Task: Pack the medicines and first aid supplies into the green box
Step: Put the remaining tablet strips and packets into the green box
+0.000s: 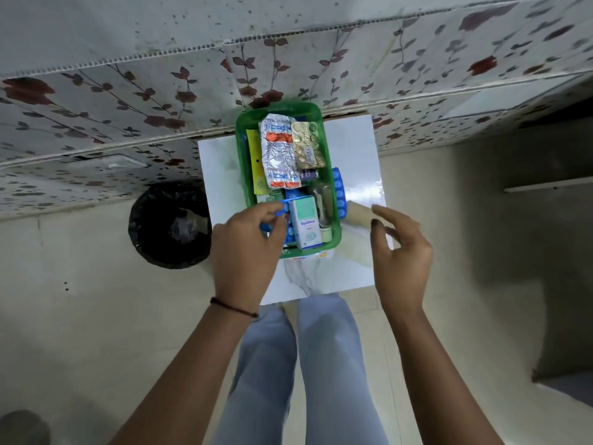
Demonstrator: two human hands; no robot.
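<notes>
The green box [241, 149] stands on a small white table [353, 149], filled with silver blister strips [277, 152], a gold strip [308, 144], a yellow packet [255, 162] and a white-teal carton [305, 221]. My left hand [247, 248] is at the box's near left corner, fingers pinched on a small blue item [279, 213] over the box. A blue blister strip [339, 192] leans on the box's right wall outside. A beige bandage roll [357, 215] lies on the table just right of it. My right hand [401, 252] hovers beside the roll, fingers apart, holding nothing.
A black bin [170, 224] stands on the floor left of the table. A floral-covered surface [160, 107] runs behind the table. My legs [298, 364] in light trousers are below the table's near edge.
</notes>
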